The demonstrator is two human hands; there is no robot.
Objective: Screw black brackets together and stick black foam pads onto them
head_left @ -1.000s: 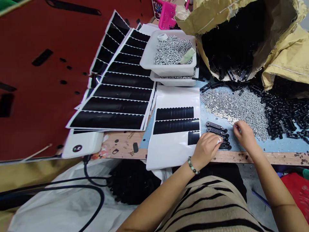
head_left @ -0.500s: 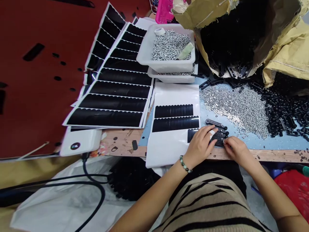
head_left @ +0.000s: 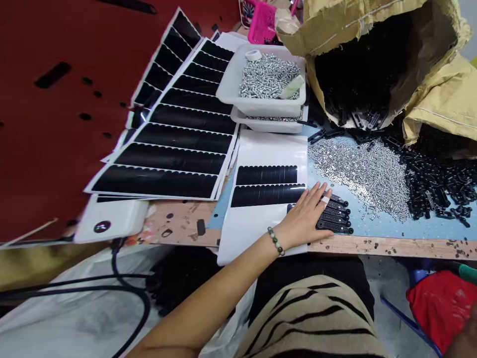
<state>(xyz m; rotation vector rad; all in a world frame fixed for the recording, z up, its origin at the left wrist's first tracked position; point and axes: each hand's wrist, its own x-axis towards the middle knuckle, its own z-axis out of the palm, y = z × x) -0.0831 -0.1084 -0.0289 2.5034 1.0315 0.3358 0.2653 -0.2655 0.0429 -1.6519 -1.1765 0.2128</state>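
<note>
One hand — the left hand (head_left: 306,219) — is lying palm down at the bench edge, its fingers spreading wide and its thumb standing well apart from them. It is gripping nothing that shows; the fingers are covering the left ends of several black strips (head_left: 334,219), seemingly touching them. Those strips are lying side by side near the front of the blue work surface (head_left: 417,229), their rounded right ends pointing away from the hand. A white wrap (head_left: 325,199) is circling one finger, and a beaded bracelet (head_left: 276,242) is resting around the wrist. Beneath the palm and wrist, a white sheet (head_left: 257,228) with black stickers is spreading out to the left.

The right hand's grip cannot be told — only a dim shape, perhaps part of the arm, is showing at the lower right corner. Beyond the strips, small metal nuts (head_left: 330,155) and screws (head_left: 389,186) are lying in adjoining heaps, with loose black parts (head_left: 428,191) sprawling to their right.
</note>
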